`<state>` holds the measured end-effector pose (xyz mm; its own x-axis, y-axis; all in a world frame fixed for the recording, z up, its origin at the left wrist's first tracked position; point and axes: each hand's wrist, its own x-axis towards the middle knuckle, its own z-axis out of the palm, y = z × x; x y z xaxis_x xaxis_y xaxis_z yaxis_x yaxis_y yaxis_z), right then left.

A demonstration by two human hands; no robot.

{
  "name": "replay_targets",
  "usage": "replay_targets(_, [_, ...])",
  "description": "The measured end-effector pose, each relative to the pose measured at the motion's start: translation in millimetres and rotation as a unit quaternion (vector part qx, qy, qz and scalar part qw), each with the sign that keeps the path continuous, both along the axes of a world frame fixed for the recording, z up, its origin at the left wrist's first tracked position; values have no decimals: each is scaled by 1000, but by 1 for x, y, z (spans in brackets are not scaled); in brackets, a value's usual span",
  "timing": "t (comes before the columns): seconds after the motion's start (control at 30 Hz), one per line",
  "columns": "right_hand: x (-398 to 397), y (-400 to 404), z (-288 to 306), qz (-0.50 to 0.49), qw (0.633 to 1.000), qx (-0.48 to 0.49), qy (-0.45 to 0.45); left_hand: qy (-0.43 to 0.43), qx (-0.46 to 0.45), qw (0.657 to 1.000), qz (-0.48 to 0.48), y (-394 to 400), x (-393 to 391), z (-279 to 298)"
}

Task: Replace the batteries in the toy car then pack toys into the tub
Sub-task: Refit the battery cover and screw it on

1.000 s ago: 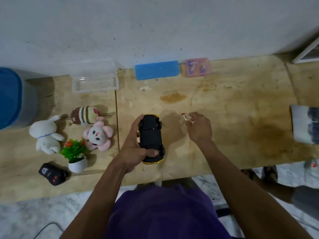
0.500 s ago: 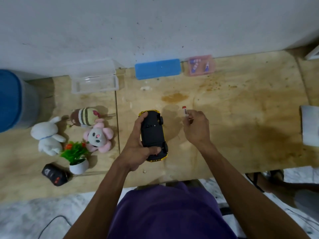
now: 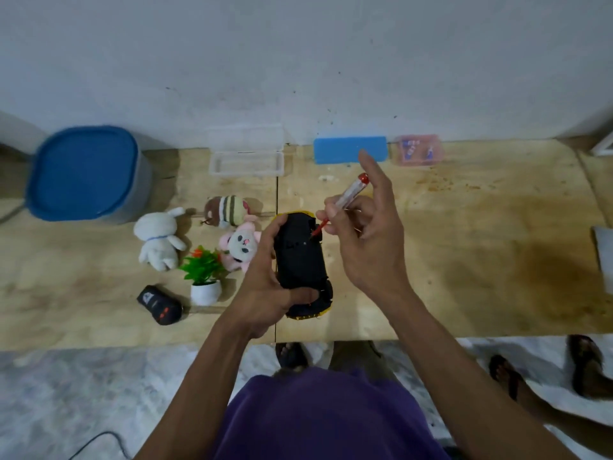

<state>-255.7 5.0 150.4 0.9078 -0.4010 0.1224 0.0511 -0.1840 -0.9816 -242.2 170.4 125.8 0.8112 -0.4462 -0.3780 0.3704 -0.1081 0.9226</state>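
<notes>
A pale wooden desk [image 3: 464, 260] runs along a grey wall. At centre the left hand [image 3: 265, 287] is clamped round the upturned toy car [image 3: 300, 260], black underside up; the right hand [image 3: 368, 240], at 3 o'clock of it, pinches a red-tipped screwdriver [image 3: 345, 200] whose tip touches the underside. Soft toys [image 3: 159, 239] lie at 9 o'clock, the blue-lidded tub [image 3: 83, 172] at 10 o'clock

My wooden table [image 3: 464, 260] carries a clear tray [image 3: 246, 163] at the back, with the blue tub [image 3: 84, 172] left of it, a blue sponge [image 3: 345, 150] right of it, and plush toys [image 3: 159, 239], a potted plant [image 3: 204, 277] and a remote [image 3: 160, 304] in front of it.
</notes>
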Motion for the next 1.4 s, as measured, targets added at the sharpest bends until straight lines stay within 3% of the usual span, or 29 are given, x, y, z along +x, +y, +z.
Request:
replay_targets(0.2, [-23, 33, 10, 2, 999, -28, -44, -27, -31, 999, 2, 26, -22, 19])
replay_targets(1.03, [-50, 60, 20, -30, 997, -44, -64, -45, -34, 998, -14, 52, -42, 35])
replay_targets(1.4, [-48, 57, 23, -20, 985, -147, -93, -51, -29, 998, -16, 47, -38, 39])
